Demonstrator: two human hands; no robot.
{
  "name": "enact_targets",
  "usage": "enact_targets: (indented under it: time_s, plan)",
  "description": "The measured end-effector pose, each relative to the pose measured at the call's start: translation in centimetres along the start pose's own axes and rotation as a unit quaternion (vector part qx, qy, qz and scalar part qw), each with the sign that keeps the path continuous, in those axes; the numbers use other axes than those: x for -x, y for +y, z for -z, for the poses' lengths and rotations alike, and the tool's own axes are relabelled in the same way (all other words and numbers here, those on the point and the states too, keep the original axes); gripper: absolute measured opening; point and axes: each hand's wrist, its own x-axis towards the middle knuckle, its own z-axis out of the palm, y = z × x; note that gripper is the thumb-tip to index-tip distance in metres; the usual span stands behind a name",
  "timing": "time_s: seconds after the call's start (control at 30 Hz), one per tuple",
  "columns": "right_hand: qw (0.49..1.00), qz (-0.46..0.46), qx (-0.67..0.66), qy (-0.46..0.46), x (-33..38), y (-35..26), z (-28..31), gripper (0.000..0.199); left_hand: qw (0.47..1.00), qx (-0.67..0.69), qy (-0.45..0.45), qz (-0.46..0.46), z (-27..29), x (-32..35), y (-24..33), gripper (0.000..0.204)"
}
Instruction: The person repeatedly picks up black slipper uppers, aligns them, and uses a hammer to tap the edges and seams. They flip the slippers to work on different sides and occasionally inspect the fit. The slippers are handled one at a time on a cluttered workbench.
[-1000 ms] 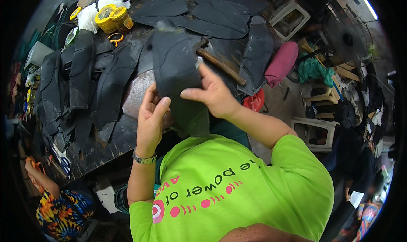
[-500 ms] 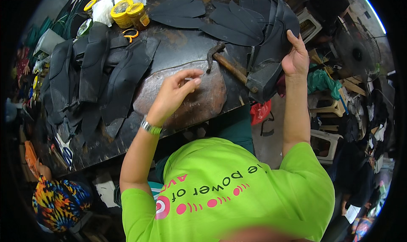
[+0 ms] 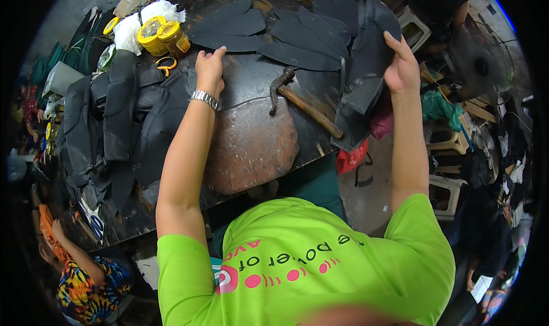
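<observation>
My right hand grips a bundle of black stitched leather-like pieces at the table's right side. Its thumb lies on top, and the other fingers are hidden beneath. Flat black leaf-shaped pieces fan out to the left of that bundle, with another fan of black pieces further left. Just below this left fan is my left hand, open and apparently empty, fingers bent and thumb apart, close to the lower piece's edge. Whether it touches that edge I cannot tell. A hammer rests between my arms, its head over a worn brown slab.
Another pile of black stitched pieces covers the table's left end. Beside it are orange-handled scissors, yellow-lidded jars and a white plastic bag. Stools and a fan stand at right; another person is at lower left.
My left hand has moved up and left, from over the brown slab to the far fan of black pieces. The right hand keeps its hold on the bundle, and the whole view has shifted slightly.
</observation>
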Motion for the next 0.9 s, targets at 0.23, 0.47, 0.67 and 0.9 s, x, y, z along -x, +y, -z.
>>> enact_targets:
  time_s: [0.23,0.47,0.67,0.9]
  plan:
    - [0.986,-0.101,-0.027,-0.132,-12.7,3.4,-3.3,0.040,0.990,0.085,-0.047,0.104,0.3,-4.0,0.7,0.078]
    - [0.967,-0.157,-0.158,-0.122,-24.2,11.1,-7.4,0.025,0.995,0.047,-0.031,0.084,1.2,-4.7,0.4,0.060]
    - [0.949,-0.164,-0.253,-0.089,-27.5,17.0,-12.4,0.029,0.996,0.007,0.017,0.083,-0.3,-5.1,0.7,0.034]
    - [0.969,-0.030,-0.240,-0.048,-21.9,20.8,-17.6,0.053,0.998,-0.015,0.009,0.060,-0.4,-5.3,1.4,0.026]
